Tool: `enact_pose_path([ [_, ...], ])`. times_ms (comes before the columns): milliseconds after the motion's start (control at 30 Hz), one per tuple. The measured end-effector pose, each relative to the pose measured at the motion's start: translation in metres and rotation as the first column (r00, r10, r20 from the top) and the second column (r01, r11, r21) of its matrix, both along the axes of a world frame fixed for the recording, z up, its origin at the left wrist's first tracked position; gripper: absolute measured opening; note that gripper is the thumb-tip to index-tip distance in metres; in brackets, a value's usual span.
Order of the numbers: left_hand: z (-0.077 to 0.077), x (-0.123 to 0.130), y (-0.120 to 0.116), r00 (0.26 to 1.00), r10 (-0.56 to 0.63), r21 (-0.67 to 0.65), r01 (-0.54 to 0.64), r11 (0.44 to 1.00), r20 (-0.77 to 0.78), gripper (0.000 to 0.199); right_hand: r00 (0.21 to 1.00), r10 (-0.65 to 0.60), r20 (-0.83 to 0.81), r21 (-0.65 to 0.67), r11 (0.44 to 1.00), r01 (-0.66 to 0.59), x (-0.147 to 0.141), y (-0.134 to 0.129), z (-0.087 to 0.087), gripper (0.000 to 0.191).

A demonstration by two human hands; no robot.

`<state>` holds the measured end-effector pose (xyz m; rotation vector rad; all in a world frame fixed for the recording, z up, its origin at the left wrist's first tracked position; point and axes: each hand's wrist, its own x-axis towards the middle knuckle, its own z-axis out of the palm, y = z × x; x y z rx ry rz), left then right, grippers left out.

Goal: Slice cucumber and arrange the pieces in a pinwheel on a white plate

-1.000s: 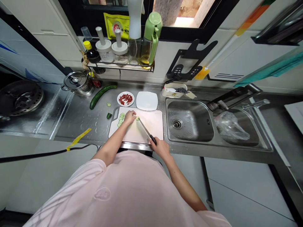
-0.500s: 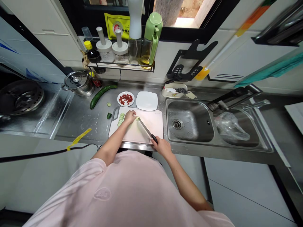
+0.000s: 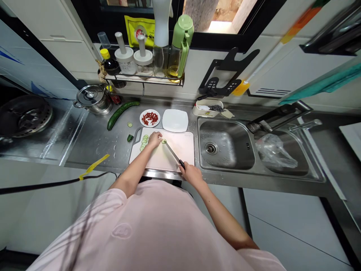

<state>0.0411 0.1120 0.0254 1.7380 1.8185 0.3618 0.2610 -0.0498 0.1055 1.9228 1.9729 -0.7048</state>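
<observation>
- Left hand and right hand stand apart over a white cutting board.
- Right hand clamps a black-handled kitchen knife, blade running toward 11 o'clock.
- A cucumber piece lies at the blade tip, 2 o'clock from the nearer left hand, whose grip I cannot tell.

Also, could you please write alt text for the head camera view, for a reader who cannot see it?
A person's right hand holds a black-handled kitchen knife on a white cutting board, the left hand beside a cucumber piece and a row of slices. A long cucumber lies behind on the steel counter.
</observation>
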Motion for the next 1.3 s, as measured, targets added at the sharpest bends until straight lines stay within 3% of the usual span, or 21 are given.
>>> enact_pose_path([
  [767, 0.004, 0.0, 0.0, 1.0, -0.005, -0.012, 0.005, 1.0, -0.011, 0.017, 1.0, -0.028, -0.004, -0.03, 0.999, 0.028, -0.004, 0.004, 0.002, 0.043],
  [1033, -0.002, -0.002, 0.002, 1.0, -0.012, -0.009, 0.012, 1.0, -0.008, 0.017, 0.999, -0.04, 0.006, -0.067, 0.997, 0.04, 0.003, -0.006, 0.007, 0.046],
  [1300, -0.008, -0.003, 0.003, 1.0, -0.011, -0.004, 0.011, 1.0, -0.014, 0.016, 1.0, -0.019, 0.002, -0.064, 0.998, 0.019, -0.003, 0.002, 0.005, 0.046],
])
